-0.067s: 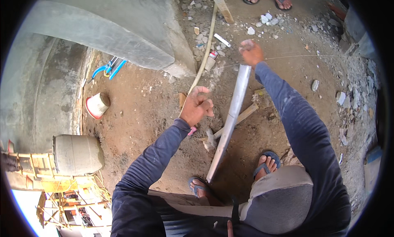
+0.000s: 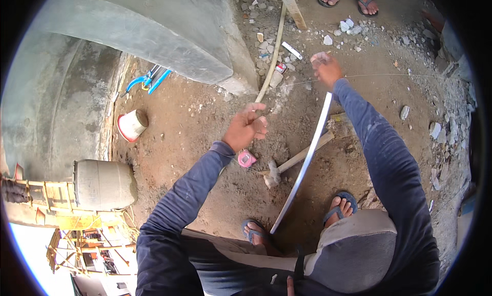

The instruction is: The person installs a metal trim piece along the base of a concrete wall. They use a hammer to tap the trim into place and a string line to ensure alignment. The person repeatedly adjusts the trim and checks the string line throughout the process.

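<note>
Long pale metal bar (image 2: 305,163): runs obliquely between the hands and the feet, long axis slanting away from the wearer and to the right. Near end just beside the sandalled left foot (image 2: 253,230); far end pointing toward the right wrist and just below it. Appears slightly bowed under the fisheye view; impossible to tell whether lying flat or propped, or whether touching the wrist. Crosses in front of the wooden handle of a hammer (image 2: 290,163) on the brown earth ground (image 2: 179,145).

Thin pale string (image 2: 379,75): stretches roughly crosswise, past the right hand (image 2: 327,70) and on toward the rubble at right. Right hand: fingers curled, blurred; impossible to tell whether pinching the string. Left hand (image 2: 243,129): lower and to the left, thumb and forefinger spread apart, remaining fingers bent.

Around these: pink tape measure (image 2: 246,159) near the left wrist, left of the hammer head; pale hose (image 2: 271,58) beyond the left hand, beside the grey wall corner (image 2: 241,65); white bucket with red rim (image 2: 134,125) and grey drum (image 2: 105,185) at left; another person's sandalled feet (image 2: 366,1) at the top.
</note>
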`<state>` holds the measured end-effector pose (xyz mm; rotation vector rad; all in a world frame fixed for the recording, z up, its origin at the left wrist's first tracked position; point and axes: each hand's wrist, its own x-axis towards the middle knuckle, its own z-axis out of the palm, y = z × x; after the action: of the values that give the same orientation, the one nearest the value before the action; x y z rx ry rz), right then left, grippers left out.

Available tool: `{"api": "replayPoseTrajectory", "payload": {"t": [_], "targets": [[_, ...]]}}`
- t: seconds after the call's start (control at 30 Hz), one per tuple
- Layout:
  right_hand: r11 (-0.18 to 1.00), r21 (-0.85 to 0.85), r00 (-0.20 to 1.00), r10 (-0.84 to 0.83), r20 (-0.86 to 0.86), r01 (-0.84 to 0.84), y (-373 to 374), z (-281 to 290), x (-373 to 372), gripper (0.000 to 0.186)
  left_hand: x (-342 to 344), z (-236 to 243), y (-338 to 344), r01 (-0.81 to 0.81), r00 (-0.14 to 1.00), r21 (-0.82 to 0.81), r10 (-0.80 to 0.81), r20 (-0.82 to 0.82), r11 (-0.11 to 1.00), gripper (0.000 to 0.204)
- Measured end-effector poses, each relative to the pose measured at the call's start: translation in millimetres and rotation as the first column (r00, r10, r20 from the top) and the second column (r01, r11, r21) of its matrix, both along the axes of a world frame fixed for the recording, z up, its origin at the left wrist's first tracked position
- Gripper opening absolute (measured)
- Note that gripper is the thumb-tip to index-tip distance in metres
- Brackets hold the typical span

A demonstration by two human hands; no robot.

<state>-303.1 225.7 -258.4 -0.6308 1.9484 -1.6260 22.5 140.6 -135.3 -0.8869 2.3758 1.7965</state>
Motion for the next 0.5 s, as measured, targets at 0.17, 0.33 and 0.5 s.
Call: {"api": "replayPoseTrajectory", "payload": {"t": [0.17, 0.33, 0.5], "targets": [[0.925, 0.045, 0.882, 0.344, 0.322, -0.377, -23, -33, 67, 0.042, 25, -65, 34, 0.314, 0.916, -0.351, -0.184, 0.357, 0.882, 0.053], [0.870, 0.148, 0.882, 0.466, 0.065, -0.471, -4, -112, 17, 0.017, -16, -163, 186, 0.035, 0.982, -0.554, 0.073, 0.172, 0.832, 0.078], [0.785, 0.272, 0.830, 0.532, 0.166, -0.557, 7, -157, -1, 0.011, -47, -223, 240, 0.049, 0.976, -0.510, 0.068, 0.209, 0.859, 0.063]]}}
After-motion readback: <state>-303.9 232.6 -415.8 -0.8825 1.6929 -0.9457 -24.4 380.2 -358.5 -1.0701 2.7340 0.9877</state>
